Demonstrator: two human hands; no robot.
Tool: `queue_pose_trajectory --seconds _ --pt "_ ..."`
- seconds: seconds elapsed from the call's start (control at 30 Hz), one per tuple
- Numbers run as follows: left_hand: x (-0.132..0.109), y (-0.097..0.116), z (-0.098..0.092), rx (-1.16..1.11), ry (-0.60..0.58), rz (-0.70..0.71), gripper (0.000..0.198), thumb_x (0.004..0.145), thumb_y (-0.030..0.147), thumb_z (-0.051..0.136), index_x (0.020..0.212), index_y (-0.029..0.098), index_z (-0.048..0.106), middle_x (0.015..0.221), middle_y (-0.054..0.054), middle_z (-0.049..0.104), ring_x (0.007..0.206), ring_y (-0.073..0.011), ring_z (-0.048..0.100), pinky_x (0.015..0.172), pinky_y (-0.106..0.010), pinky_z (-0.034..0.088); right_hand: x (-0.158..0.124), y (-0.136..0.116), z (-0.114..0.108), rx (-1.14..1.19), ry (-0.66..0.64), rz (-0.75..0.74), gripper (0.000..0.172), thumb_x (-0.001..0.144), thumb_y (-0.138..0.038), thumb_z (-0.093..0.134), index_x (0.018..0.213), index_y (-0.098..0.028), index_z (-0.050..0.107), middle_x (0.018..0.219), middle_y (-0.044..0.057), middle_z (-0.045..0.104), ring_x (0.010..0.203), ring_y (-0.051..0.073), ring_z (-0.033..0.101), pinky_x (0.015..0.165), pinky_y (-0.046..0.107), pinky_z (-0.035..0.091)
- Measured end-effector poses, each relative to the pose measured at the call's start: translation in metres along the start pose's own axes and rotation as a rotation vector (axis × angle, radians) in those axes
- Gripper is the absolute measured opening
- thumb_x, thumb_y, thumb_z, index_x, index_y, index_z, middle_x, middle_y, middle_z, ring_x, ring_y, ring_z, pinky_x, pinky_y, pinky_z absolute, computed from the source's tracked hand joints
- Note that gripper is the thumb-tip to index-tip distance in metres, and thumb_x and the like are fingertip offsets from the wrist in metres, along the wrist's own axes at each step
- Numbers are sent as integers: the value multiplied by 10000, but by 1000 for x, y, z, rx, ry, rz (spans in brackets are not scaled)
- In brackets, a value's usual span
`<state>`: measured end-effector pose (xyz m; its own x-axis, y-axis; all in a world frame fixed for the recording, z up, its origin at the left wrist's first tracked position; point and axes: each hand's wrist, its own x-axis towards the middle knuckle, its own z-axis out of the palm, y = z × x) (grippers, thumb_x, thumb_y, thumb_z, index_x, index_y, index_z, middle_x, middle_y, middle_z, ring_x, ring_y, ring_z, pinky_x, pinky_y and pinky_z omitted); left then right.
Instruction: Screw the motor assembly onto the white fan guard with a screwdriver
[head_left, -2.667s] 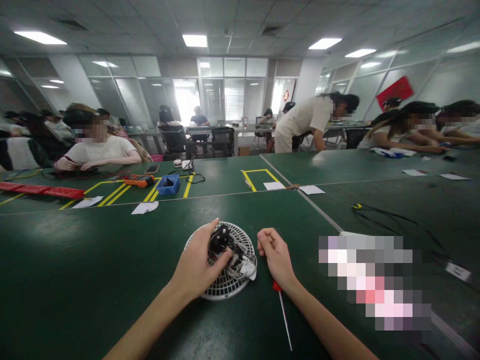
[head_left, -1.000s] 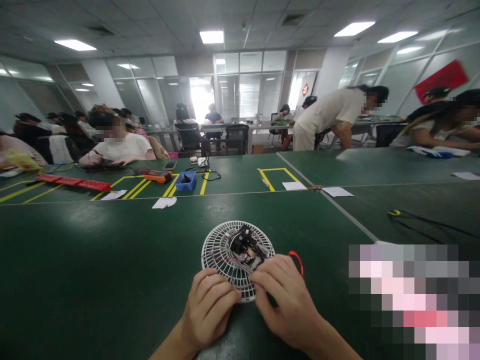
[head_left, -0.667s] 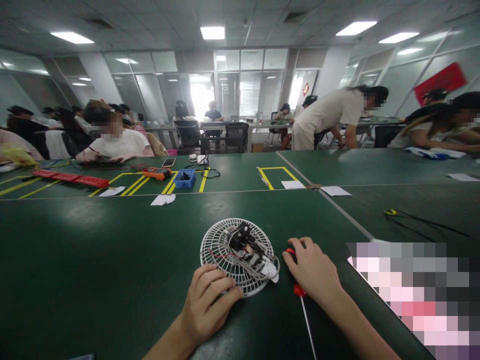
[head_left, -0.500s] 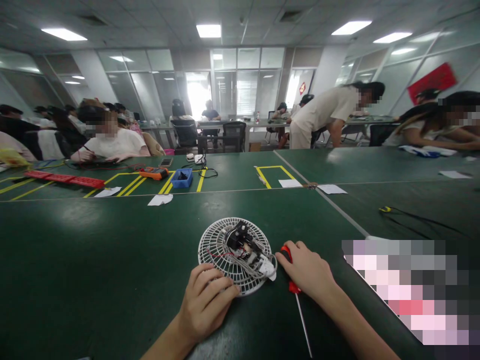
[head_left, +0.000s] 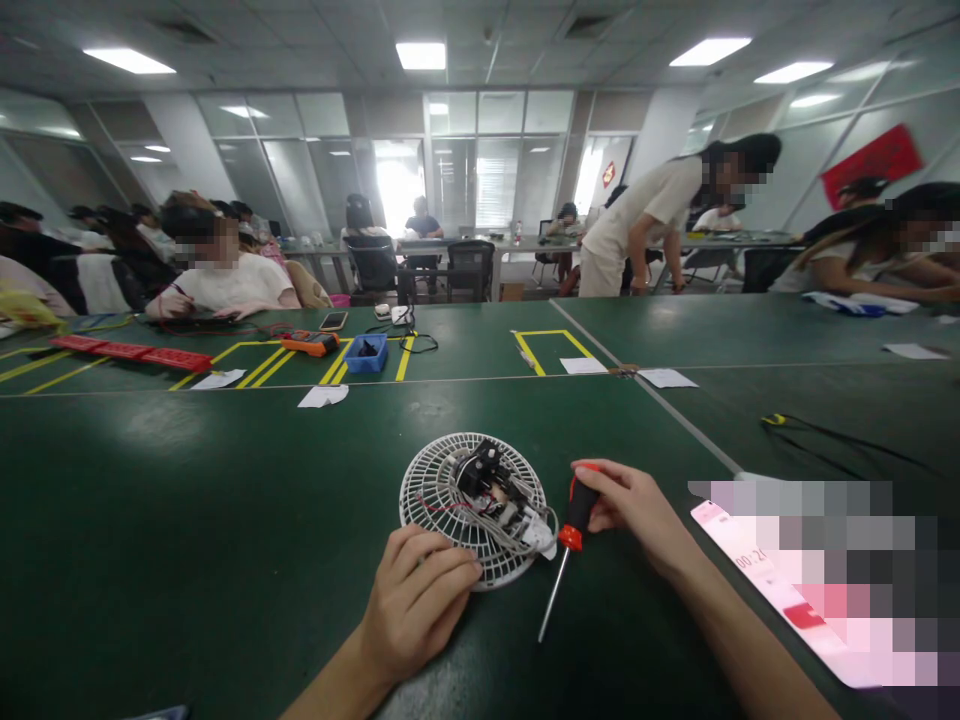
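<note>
The screwdriver [head_left: 578, 512] has been picked up — gripped by the right hand [head_left: 634, 505], ready for use; grille [head_left: 429, 487] touched by left hand [head_left: 420, 592], grip unclear.

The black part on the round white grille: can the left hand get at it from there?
Probably yes: the left hand rests at the near edge of the grille, with only wires seemingly between it and the black part; the screwdriver is off to the side.

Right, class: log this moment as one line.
left hand: at near edge of round white plastic grille; right hand: holding red-and-black-handled metal screwdriver, tip off grille; on grille: black boxy assembly, pale grey cable
</note>
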<state>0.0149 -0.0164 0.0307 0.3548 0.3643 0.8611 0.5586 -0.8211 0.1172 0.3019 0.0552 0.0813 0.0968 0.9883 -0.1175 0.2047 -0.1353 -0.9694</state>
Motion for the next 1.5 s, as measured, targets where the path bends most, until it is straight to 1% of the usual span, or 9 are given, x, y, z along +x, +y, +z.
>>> queue_pose_trajectory --seconds 0.13,0.3,0.37,0.53,0.7,1.03,1.2,1.33,1.5 --pt "0 -1 0 19 25 -9 172 915 51 657 1035 161 714 958 -53 771 917 -189 638 901 -380 485 -3 -6 -4 202 17 -10 332 746 -438 799 934 -165 787 700 31 711 518 137 640 436 218 573" --pt "2 0 -1 33 41 -28 149 918 69 653 1011 175 703 886 -37 763 848 -172 644 861 -358 498 -3 -8 -5 529 60 6 177 779 -333 796 786 -156 797 682 29 685 524 133 617 420 202 573" --pt "4 0 -2 16 47 -46 144 918 70 650 995 182 699 885 -31 770 839 -167 648 855 -353 495 -2 -8 -4 601 79 18 150 796 -302 789 749 -159 781 678 31 682 528 141 626 426 209 581" --pt "3 -2 0 -45 64 -109 148 903 70 693 999 182 700 905 -27 785 841 -160 663 852 -348 488 -2 -8 0 626 96 16 142 808 -287 787 733 -171 755 689 20 671 531 134 632 450 200 597" --pt "1 -5 0 -59 100 -147 166 893 56 710 998 184 702 916 -24 791 853 -159 669 835 -344 505 -3 -7 3 638 117 11 129 777 -285 819 749 -175 758 723 12 686 571 130 659 475 189 612" --pt "2 -6 0 -106 161 -196 186 860 36 741 957 188 695 918 -26 798 835 -158 696 789 -333 542 -8 -8 8 595 80 0 208 719 -335 871 761 -140 811 754 41 714 589 136 671 493 194 629" --pt "-2 -8 1 -136 179 -242 248 847 14 743 1019 184 691 946 -40 785 847 -156 701 763 -311 560 -9 -7 10 589 67 3 240 719 -344 875 788 -120 823 766 64 726 583 138 672 495 187 629" --pt "-3 -9 1 -128 162 -233 288 832 2 756 1051 174 685 946 -43 778 856 -155 699 778 -308 562 -10 -7 12 589 56 -14 295 663 -387 922 777 -130 829 764 62 730 597 146 674 489 193 634" --pt "-1 -8 0 -150 158 -226 281 849 -15 726 1046 180 676 952 -45 780 865 -156 700 780 -308 558 -10 -7 13 591 53 -10 382 578 -453 967 769 -145 846 764 57 735 602 143 669 492 191 636"
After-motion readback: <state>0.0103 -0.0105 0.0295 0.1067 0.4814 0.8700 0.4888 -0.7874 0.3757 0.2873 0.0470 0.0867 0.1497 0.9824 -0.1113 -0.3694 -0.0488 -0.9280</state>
